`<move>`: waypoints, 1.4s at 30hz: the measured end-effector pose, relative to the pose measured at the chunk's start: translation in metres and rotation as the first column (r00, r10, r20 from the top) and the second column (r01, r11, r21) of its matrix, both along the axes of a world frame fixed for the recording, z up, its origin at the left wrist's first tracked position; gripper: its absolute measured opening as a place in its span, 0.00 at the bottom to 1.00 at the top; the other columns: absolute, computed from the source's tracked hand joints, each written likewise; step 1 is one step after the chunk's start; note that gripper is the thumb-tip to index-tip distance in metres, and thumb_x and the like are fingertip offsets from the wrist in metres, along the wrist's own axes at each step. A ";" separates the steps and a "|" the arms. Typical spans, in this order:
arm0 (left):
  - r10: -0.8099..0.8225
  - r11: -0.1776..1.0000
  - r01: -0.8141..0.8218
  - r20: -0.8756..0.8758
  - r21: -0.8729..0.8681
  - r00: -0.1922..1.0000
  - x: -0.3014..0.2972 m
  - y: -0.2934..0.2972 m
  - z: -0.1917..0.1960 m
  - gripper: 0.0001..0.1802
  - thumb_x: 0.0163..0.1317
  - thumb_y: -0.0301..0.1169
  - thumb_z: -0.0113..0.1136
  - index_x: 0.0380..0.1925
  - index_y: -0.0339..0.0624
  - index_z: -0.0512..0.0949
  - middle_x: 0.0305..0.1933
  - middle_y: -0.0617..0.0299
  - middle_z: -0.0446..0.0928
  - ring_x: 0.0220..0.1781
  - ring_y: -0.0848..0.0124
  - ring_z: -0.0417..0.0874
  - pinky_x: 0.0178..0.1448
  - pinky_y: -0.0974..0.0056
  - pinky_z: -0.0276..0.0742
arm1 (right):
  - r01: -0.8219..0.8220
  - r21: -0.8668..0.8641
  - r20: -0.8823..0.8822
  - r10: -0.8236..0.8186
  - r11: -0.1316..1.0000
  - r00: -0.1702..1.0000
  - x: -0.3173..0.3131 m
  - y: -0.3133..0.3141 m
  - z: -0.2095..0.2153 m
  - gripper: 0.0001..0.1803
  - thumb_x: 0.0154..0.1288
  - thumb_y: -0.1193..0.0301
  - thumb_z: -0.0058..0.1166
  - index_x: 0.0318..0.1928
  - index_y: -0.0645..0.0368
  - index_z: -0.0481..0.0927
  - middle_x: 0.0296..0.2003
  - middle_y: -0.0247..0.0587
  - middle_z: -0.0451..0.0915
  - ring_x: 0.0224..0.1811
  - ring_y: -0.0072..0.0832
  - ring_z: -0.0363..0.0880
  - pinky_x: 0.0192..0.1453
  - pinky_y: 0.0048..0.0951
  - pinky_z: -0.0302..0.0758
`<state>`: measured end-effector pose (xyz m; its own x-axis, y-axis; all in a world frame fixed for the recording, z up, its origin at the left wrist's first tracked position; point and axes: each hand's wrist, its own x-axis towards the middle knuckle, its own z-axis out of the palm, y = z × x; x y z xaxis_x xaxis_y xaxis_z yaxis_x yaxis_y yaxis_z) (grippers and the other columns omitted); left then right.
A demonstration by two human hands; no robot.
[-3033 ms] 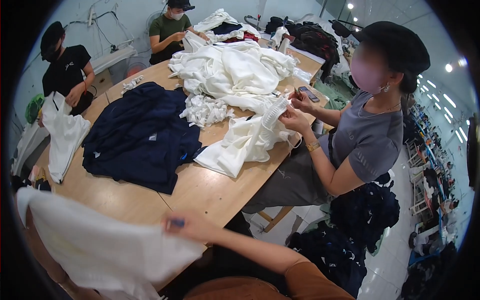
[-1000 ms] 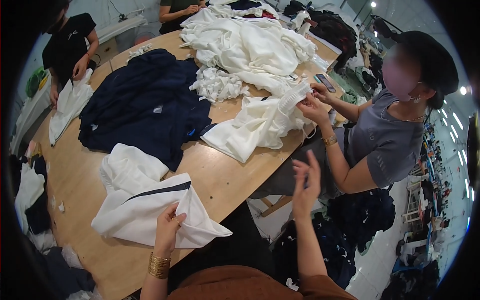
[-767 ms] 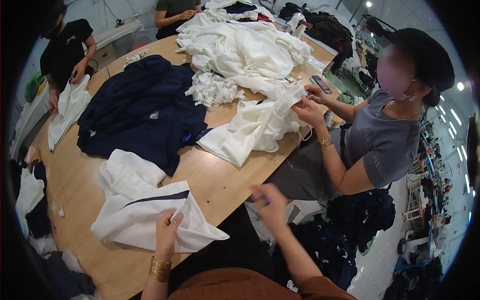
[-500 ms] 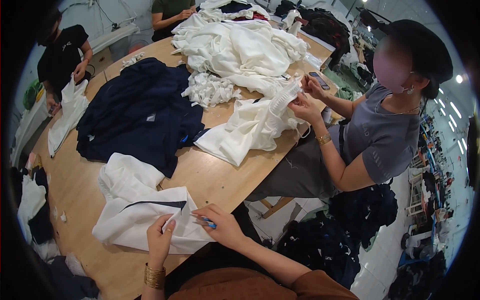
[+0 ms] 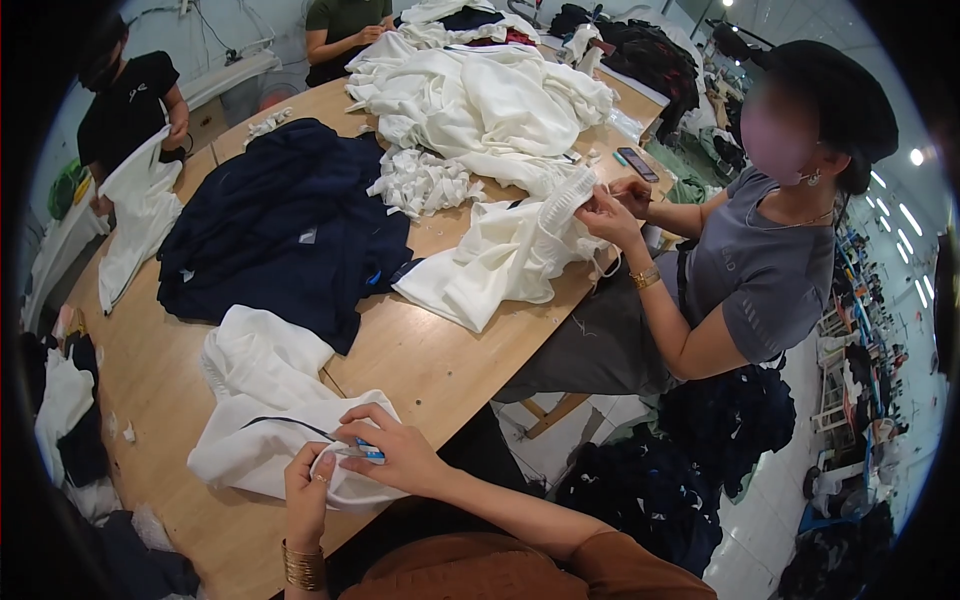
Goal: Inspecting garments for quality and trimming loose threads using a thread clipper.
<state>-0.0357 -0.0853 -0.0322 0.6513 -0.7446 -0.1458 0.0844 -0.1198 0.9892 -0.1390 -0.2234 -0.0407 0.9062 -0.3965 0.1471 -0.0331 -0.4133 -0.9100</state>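
A white garment (image 5: 265,350) with a narrow navy trim (image 5: 285,422) lies crumpled along the near edge of the table. My left hand (image 5: 305,485) pinches a fold of it near the end of the trim. Close beside, my right hand (image 5: 400,455) is curled around small blue-handled thread snips (image 5: 370,452), right above the same fold. The blades are mostly hidden by my fingers and the cloth, so whether they touch the fabric cannot be made out.
On the wooden table (image 5: 430,370) are a navy cloth pile (image 5: 270,220), white scraps (image 5: 425,182) and a large white pile (image 5: 480,95). At right, a co-worker handles another white garment (image 5: 510,250). Dark fabric (image 5: 640,490) lies on the floor.
My right hand has moved left with the snips, up to my left fingers. The fold is now bunched between both hands. At far left, another person has lifted a white garment higher.
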 end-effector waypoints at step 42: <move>-0.004 0.996 -0.009 0.136 0.094 0.991 -0.002 -0.020 -0.073 0.07 0.58 0.29 0.59 0.30 0.34 0.76 0.26 0.66 0.75 0.29 0.79 0.70 0.36 0.72 0.68 | 0.453 -0.554 0.116 -0.474 0.699 0.873 -0.033 -0.083 -0.082 0.09 0.48 0.74 0.55 0.34 0.54 0.74 0.26 0.37 0.72 0.26 0.36 0.76 0.28 0.34 0.71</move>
